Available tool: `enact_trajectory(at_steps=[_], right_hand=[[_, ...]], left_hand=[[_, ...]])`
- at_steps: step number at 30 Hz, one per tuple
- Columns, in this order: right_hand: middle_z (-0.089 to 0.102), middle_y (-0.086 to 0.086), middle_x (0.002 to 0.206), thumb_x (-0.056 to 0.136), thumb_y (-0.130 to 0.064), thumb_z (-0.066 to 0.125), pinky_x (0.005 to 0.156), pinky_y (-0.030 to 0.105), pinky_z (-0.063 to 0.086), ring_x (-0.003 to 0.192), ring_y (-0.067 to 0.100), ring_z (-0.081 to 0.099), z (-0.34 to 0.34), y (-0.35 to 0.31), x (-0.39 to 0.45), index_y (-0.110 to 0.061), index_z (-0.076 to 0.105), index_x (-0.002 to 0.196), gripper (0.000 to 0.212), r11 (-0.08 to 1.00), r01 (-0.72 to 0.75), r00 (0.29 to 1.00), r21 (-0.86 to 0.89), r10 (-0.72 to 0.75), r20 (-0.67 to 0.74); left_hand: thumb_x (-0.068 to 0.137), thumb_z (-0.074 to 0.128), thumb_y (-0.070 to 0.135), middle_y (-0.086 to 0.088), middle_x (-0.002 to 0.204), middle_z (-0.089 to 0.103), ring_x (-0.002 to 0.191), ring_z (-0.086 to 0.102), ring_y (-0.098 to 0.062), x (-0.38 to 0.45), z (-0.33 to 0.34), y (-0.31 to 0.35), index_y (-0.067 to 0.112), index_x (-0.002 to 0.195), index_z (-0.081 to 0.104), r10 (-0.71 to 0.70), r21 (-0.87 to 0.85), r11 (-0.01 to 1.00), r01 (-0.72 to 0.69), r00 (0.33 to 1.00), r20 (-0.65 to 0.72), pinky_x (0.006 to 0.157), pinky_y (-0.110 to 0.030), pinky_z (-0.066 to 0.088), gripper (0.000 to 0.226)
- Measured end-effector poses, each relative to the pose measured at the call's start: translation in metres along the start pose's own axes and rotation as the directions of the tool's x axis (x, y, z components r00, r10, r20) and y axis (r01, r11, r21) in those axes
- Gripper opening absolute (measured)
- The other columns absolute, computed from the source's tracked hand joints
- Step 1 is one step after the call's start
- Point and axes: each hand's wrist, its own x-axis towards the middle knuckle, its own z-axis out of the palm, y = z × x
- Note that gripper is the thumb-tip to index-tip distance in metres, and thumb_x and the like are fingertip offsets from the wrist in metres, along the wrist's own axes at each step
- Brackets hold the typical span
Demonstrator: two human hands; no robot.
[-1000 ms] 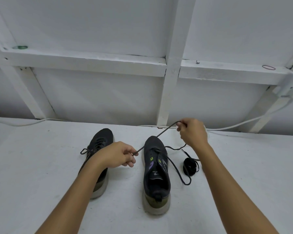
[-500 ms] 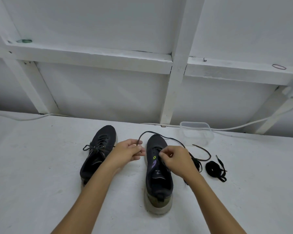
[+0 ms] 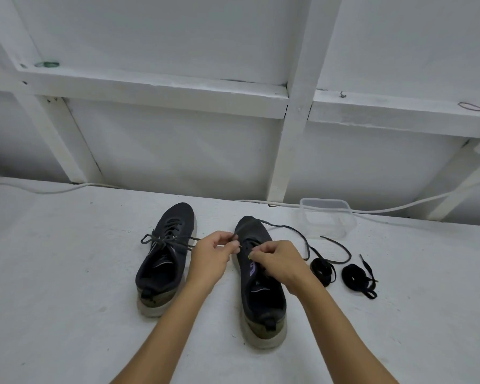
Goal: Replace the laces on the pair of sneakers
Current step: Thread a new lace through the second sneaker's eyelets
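Two dark sneakers stand side by side on the white table, toes away from me. The left sneaker (image 3: 164, 256) is laced and tied. Over the right sneaker (image 3: 257, 289), both hands work at the eyelets. My left hand (image 3: 212, 254) pinches the dark lace (image 3: 294, 231) near the shoe's left edge. My right hand (image 3: 279, 261) pinches at the lacing over the tongue; what its fingers hold is partly hidden. The lace loops past the toe and trails right. Two coiled black laces (image 3: 323, 270) (image 3: 356, 275) lie to the right of that shoe.
A clear plastic container (image 3: 326, 217) sits behind the coiled laces, near the wall. A white cable (image 3: 399, 207) runs along the table's back edge. White wooden framing rises behind, with rubber bands on its ledge.
My right hand came down from above the shoe's toe onto the lacing. My left hand shifted right, close to the shoe. The camera view moved, which brought the container and second coil into sight.
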Motion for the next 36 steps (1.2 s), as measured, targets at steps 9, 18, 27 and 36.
enact_trajectory(at_steps=[9,18,27,36], right_hand=[[0.071,0.002,0.066,0.090,-0.016,0.070,0.063,0.026,0.059,0.058,0.012,0.062,0.029,-0.011,-0.001,-0.015,0.079,0.081,0.013,0.977,-0.056,0.998,0.208,0.049,0.041],[0.072,-0.005,0.069,0.096,-0.019,0.065,0.049,0.016,0.045,0.048,0.001,0.057,0.018,-0.011,0.004,-0.026,0.078,0.094,0.016,0.998,0.065,0.997,0.014,-0.066,0.028],[0.076,-0.005,0.074,0.089,-0.020,0.073,0.054,0.017,0.046,0.056,0.004,0.061,0.023,0.001,0.007,-0.029,0.082,0.094,0.013,0.988,0.148,0.989,0.054,-0.148,-0.004],[0.076,-0.007,0.074,0.088,-0.026,0.075,0.060,0.018,0.046,0.058,0.000,0.061,0.025,0.006,0.010,-0.037,0.081,0.087,0.013,0.980,0.190,0.982,0.063,-0.189,-0.014]], left_hand=[[0.087,0.072,0.006,0.009,0.086,0.075,0.080,0.073,-0.006,0.001,-0.009,-0.005,0.016,0.094,0.075,0.030,0.035,0.999,-0.027,0.994,-0.103,0.078,-0.021,0.055,0.012],[0.088,0.074,0.009,0.015,0.086,0.072,0.074,0.065,0.013,-0.001,-0.006,-0.009,0.016,0.096,0.074,0.095,0.115,0.990,-0.084,0.991,-0.092,0.069,-0.002,0.046,0.011],[0.086,0.076,0.010,0.013,0.083,0.073,0.075,0.066,0.009,0.004,-0.005,-0.009,0.020,0.091,0.075,0.127,0.160,0.981,-0.110,0.987,-0.099,0.072,-0.004,0.047,0.011],[0.087,0.076,0.013,0.016,0.083,0.073,0.077,0.065,0.012,0.000,-0.009,-0.015,0.018,0.096,0.077,0.138,0.211,0.970,-0.119,0.987,-0.077,0.071,-0.001,0.044,0.011]])
